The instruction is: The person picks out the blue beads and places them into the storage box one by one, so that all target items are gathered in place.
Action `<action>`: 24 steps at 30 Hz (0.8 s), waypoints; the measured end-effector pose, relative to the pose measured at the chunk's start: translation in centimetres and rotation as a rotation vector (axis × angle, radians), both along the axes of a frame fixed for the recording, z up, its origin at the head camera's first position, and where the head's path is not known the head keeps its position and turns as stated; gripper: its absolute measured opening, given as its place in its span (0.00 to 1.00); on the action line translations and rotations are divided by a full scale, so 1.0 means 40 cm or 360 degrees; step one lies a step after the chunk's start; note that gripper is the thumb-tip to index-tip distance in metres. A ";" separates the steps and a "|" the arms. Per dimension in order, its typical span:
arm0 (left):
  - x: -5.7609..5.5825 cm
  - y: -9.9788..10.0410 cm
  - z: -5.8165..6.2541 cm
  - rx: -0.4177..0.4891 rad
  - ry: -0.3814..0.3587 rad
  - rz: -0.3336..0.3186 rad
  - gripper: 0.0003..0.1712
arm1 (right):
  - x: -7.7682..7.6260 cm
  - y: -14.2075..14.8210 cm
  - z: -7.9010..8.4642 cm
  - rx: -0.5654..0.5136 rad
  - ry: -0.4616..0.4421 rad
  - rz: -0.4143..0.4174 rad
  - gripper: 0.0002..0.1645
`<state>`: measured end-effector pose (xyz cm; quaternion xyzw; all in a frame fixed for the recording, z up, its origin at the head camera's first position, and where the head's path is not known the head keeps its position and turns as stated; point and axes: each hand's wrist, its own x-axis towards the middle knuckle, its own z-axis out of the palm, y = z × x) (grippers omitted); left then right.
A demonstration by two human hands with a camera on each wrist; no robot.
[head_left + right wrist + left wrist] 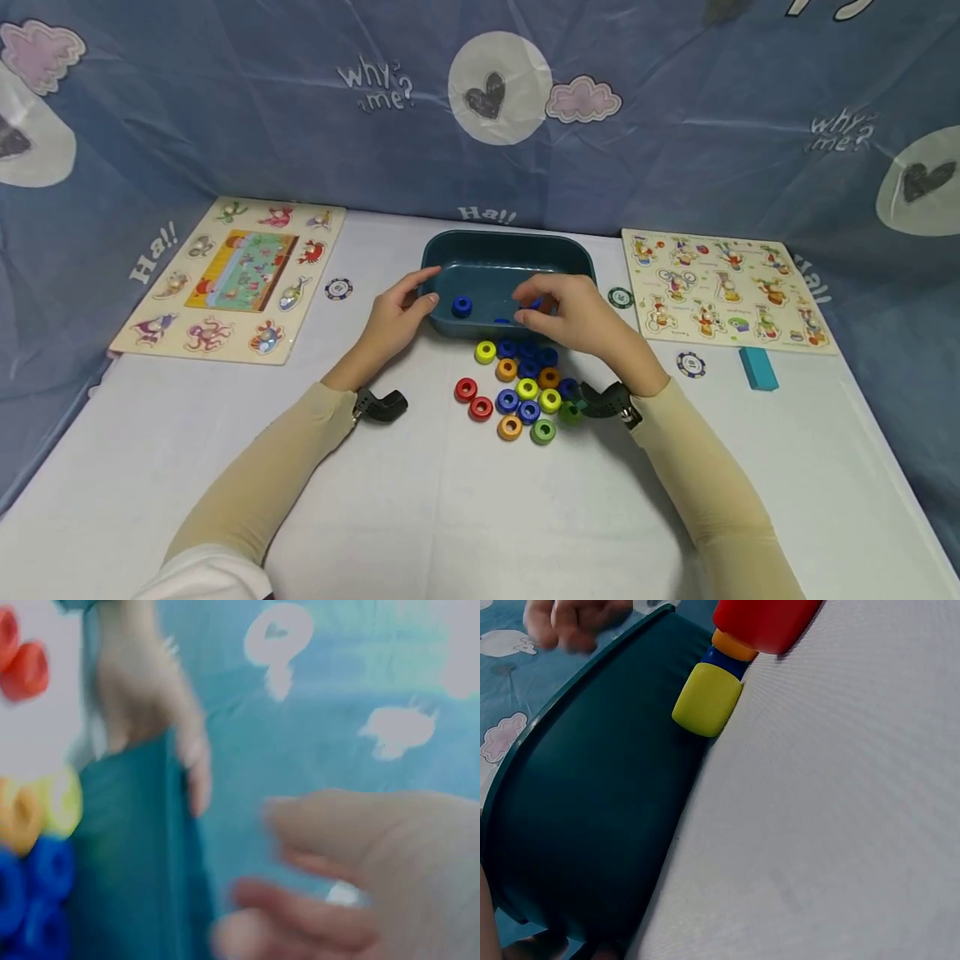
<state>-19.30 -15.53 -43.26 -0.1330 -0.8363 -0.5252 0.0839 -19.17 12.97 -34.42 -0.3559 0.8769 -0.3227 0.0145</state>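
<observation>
A dark teal plastic bin [510, 237] stands on the white table. My left hand [401, 312] grips its left wall, thumb and fingers on either side of the rim. Over the right part of the bin hovers my right hand [573, 312], its thumb and fingers apart; no bead shows between them in the right wrist view, where it is blurred. Inside the bin lies a blue ring bead [462, 306]; other blue beads are partly hidden by the front wall and right hand. In front of the bin are several loose beads: yellow [485, 352], red [481, 408], orange, blue and green [543, 431].
A sea-animal puzzle board [300, 225] lies at the left and another picture puzzle board [637, 242] at the right. Poker chips [338, 289] flank the bin on both sides. A teal block [759, 368] sits at the right. Patterned blue cloth [300, 158] hangs behind the table.
</observation>
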 end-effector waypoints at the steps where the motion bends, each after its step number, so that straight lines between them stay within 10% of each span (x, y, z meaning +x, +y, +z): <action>1: 0.000 0.000 0.001 -0.0003 0.0004 0.0001 0.25 | 0.012 -0.003 0.011 0.0073 -0.0046 0.0060 0.13; 9: 0.001 0.002 0.006 -0.0014 -0.0020 0.0009 0.25 | 0.062 -0.031 0.014 0.0722 -0.0387 0.0251 0.16; 18: 0.048 0.025 0.088 -0.0037 -0.0052 -0.0008 0.25 | 0.113 -0.079 0.004 0.1003 -0.0308 -0.0006 0.14; 24: 0.013 0.009 0.027 -0.0022 -0.0015 0.0004 0.25 | 0.127 -0.101 -0.008 0.1171 -0.0144 -0.0070 0.16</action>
